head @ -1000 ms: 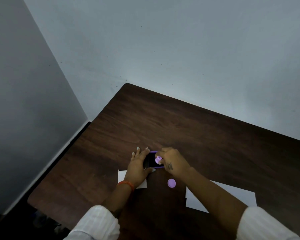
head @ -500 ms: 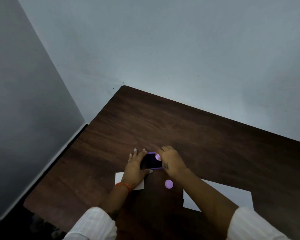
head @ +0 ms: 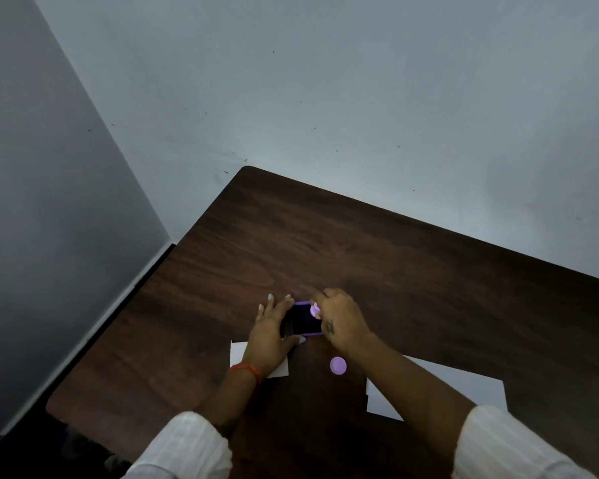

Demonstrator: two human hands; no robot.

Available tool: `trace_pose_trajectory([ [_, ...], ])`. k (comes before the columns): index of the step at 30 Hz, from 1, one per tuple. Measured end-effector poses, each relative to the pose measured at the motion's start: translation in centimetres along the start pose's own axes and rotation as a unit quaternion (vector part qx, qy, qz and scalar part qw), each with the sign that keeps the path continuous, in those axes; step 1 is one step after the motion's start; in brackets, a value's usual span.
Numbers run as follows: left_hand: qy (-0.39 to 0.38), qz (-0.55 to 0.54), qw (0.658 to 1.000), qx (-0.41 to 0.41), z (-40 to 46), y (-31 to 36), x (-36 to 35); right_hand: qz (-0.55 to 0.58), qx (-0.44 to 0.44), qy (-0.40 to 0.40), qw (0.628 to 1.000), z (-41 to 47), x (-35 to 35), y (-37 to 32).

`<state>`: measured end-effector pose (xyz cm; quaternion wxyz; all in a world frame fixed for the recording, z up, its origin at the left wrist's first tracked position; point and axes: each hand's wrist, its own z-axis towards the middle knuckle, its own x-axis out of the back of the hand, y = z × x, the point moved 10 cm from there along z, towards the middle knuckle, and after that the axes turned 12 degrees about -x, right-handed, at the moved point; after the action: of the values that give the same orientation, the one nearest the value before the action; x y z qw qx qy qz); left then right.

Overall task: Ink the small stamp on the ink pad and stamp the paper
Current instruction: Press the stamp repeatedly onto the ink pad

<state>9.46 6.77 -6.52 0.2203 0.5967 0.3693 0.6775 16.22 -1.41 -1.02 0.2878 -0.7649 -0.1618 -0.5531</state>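
- One dark wood-grain surface [head: 395,257] filled the lower half of the view, its rounded far corner set against two pale walls [head: 325,98]; no brand, label or readable writing showed on anything in sight.
- Two white sheets of paper lay on the surface: the larger paper [head: 464,385] sat to the right, partly under the right forearm, and a smaller paper piece [head: 238,352] sat to the left, partly under the left wrist. Neither showed any visible print or stamp mark.
- Two white ribbed sleeves [head: 187,444] entered from the bottom edge, one on each arm.
- The left hand [head: 272,335] lay flat with its grip spread, fingers and thumb bracketing the left end of the ink pad and touching it; one orange-red thread band [head: 246,368] circled that wrist.
- The right hand [head: 341,319] carried a small dark mark on its back, too blurred to read. Its grip was pinched on the small stamp, fingertips pressed together around it.
- One ink pad [head: 305,319], a dark rectangle in a purple case, lay open on the surface between the two hands.
- One round purple cap [head: 338,365] lay alone on the surface, near the ink pad on the near side, between the two sheets.
- One small stamp [head: 315,310], pale purple, stood at the far right corner of the ink pad, held in the right hand's grip; whether its face touched the ink could not be told.
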Motion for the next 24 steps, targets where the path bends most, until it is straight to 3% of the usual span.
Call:
trace_pose_trajectory([
  [5,-0.006,0.003,1.0,-0.005,-0.1,0.4,0.4,0.139,-0.046,-0.07,0.987,1.0,2.0,1.0],
  [8,-0.009,0.004,1.0,-0.006,-0.1,0.3,0.4,0.085,-0.033,-0.081,0.993,-0.4,0.3,1.3],
  [13,-0.006,0.005,1.0,-0.004,-0.1,0.1,0.4,0.037,-0.007,0.002,0.999,-1.5,-0.3,0.8],
  [17,-0.006,0.005,1.0,-0.004,-0.2,0.3,0.4,0.069,-0.057,-0.03,0.996,-0.7,-0.5,1.3],
  [20,-0.008,0.007,1.0,-0.004,-0.1,0.3,0.5,0.104,-0.026,-0.057,0.993,-0.5,0.2,1.4],
  [24,0.002,0.003,1.0,0.0,-0.1,0.2,0.7,0.044,0.01,-0.029,0.999,-1.2,0.0,0.6],
])
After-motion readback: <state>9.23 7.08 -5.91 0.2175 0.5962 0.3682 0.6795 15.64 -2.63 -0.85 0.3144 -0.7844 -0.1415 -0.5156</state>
